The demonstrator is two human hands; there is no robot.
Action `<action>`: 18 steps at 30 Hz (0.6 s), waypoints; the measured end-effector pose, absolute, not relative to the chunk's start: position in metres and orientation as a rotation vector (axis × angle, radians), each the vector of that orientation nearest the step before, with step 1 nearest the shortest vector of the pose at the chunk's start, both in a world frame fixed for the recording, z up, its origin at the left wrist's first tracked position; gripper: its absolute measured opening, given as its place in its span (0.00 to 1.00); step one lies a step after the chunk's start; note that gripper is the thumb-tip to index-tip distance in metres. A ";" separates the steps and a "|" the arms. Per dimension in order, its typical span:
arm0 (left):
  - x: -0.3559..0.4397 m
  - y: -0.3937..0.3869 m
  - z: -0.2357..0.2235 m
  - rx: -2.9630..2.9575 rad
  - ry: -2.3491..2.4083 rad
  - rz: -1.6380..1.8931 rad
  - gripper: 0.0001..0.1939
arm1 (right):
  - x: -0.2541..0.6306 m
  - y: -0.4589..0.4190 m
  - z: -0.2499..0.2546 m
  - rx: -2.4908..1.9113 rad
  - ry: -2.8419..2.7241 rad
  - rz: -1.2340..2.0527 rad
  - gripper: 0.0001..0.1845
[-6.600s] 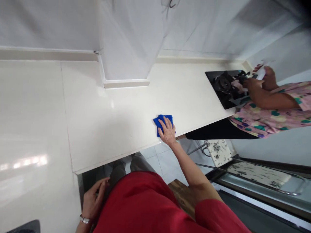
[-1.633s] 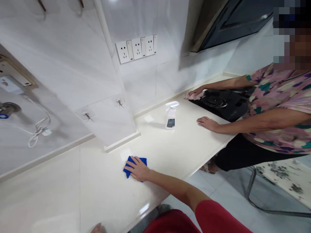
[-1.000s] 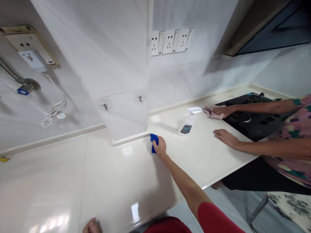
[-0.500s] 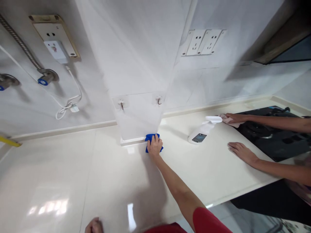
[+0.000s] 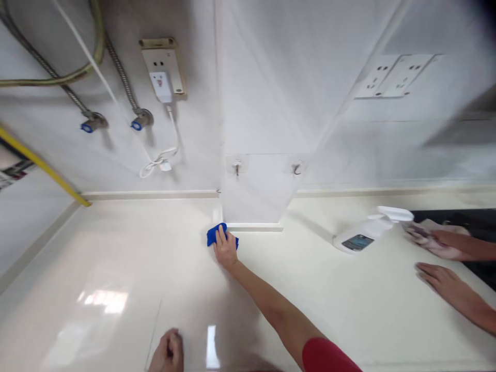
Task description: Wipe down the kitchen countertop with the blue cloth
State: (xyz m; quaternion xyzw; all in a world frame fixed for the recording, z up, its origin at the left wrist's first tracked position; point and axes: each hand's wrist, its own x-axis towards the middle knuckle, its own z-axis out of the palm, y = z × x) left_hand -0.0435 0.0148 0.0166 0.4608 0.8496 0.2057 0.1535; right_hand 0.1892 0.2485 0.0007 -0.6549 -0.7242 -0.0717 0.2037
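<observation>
Blue cloth (image 5: 212, 236) lies beneath the right hand's (image 5: 225, 247) seemingly half-spread fingers.

We see a blue cloth (image 5: 222, 236), a red sleeve (image 5: 324, 356), a cream tabletop (image 5: 116, 248) and a pale pink rag (image 5: 430, 238).

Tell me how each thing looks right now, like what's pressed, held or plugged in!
Right hand: pressing down on the cloth.
Blue cloth: bunched on the counter under that hand.
Left hand: curled, at the bottom of the view.
Other person's hand: on a pink cloth.
Spray bottle: on the counter, not held.
White plug: in its socket.
Wall sockets: nothing plugged in.
</observation>
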 end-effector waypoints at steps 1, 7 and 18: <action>-0.041 0.013 0.016 1.331 2.455 0.594 0.17 | 0.179 0.250 0.000 -1.793 -2.096 -0.166 0.28; -0.040 0.005 0.010 1.428 2.504 0.575 0.15 | 0.141 0.277 0.012 -1.653 -2.259 -0.010 0.32; -0.043 -0.003 0.007 1.516 2.458 0.673 0.16 | 0.090 0.150 0.013 -1.146 -2.536 0.146 0.33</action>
